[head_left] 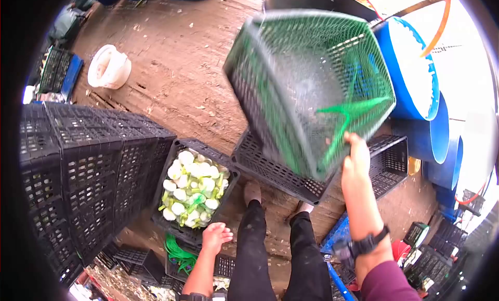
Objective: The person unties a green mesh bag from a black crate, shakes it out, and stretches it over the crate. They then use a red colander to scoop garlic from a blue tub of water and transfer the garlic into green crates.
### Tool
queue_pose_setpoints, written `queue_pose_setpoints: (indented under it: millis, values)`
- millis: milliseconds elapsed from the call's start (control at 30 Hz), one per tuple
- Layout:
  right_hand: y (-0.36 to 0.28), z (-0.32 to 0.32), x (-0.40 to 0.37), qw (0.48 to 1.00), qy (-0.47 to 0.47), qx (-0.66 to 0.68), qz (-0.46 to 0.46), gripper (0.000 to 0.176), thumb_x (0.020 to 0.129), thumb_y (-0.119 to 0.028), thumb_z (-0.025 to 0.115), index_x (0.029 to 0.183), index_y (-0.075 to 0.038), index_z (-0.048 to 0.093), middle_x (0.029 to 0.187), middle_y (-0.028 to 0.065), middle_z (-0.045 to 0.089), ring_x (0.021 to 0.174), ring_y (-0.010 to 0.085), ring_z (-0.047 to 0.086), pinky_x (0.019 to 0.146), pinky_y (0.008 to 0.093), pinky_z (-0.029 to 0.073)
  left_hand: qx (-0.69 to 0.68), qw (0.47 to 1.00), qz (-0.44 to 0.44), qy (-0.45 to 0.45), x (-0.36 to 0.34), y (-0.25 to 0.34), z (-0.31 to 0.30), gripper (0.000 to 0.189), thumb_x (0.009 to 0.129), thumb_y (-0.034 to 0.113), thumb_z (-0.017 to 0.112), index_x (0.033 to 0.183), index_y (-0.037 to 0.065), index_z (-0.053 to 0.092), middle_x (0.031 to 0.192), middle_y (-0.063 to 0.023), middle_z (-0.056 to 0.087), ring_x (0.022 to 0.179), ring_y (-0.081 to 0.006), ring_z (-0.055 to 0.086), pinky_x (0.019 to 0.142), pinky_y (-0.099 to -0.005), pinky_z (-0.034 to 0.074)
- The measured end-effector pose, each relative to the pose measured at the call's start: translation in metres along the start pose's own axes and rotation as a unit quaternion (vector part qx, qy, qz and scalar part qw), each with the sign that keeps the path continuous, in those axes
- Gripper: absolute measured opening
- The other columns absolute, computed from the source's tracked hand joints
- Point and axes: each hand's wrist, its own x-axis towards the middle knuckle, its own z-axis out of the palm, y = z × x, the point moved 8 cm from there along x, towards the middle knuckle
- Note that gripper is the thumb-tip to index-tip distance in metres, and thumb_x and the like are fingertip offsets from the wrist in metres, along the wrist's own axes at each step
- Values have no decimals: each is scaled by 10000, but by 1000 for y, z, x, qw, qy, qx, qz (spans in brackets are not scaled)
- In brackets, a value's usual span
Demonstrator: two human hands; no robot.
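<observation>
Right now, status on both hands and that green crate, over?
Right hand gripping green mesh crate by its rim, held aloft, tilted, blurred. Left hand open, free, beside crate of fennel bulbs. Empty black crate below; blue drum alongside.

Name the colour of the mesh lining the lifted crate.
Green; the mesh lines a black crate, clearest in the head view.

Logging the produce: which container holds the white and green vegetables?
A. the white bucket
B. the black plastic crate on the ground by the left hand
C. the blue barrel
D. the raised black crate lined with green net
B: the white and green vegetables fill the black plastic crate on the ground, beside the open left hand.
</observation>
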Motion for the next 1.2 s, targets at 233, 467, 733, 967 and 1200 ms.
queue_pose_setpoints:
  millis: [233, 467, 733, 967, 1200]
  values:
    - [23, 195, 64, 993, -56, 107, -5, 405, 764, -177, 549, 1095, 2, 399, 995, 178, 502, 762, 309, 557, 553, 429, 528, -37, 991, -33, 124, -13, -48, -107, 148, 793, 120, 548, 904, 47, 482, 709, -92, 559, 592, -228, 585, 527, -351, 510]
    - [116, 182, 45, 937, -288, -184, 66, 366, 790, -179, 557, 1056, 41, 434, 1100, 236, 458, 978, 340, 506, 757, 464, 476, -112, 979, -68, 155, -53, -133, -124, 214, 793, 188, 576, 936, 46, 504, 724, -74, 566, 607, -187, 591, 516, -302, 514]
    - [186, -28, -11, 848, -303, -404, 161, 171, 805, -188, 536, 907, -51, 554, 835, 58, 604, 733, 175, 593, 630, 323, 497, -179, 950, -117, 229, -110, -267, -116, 146, 767, 98, 548, 902, 44, 532, 720, -70, 563, 581, -183, 584, 509, -299, 503]
    - [208, -167, -66, 782, -289, -518, 193, 144, 827, -165, 514, 860, -31, 555, 741, 52, 584, 640, 153, 576, 582, 285, 486, -197, 933, -104, 283, -119, -343, -123, 104, 775, 67, 513, 867, 44, 554, 707, -65, 564, 566, -170, 574, 492, -314, 499]
    - [250, -197, -108, 766, -265, -537, 234, 148, 842, -145, 495, 868, -10, 551, 777, 89, 589, 649, 181, 586, 588, 304, 497, -237, 875, 29, 420, -55, -299, -259, 50, 791, 77, 527, 811, 44, 559, 626, -33, 539, 461, -119, 514, 368, -234, 432]
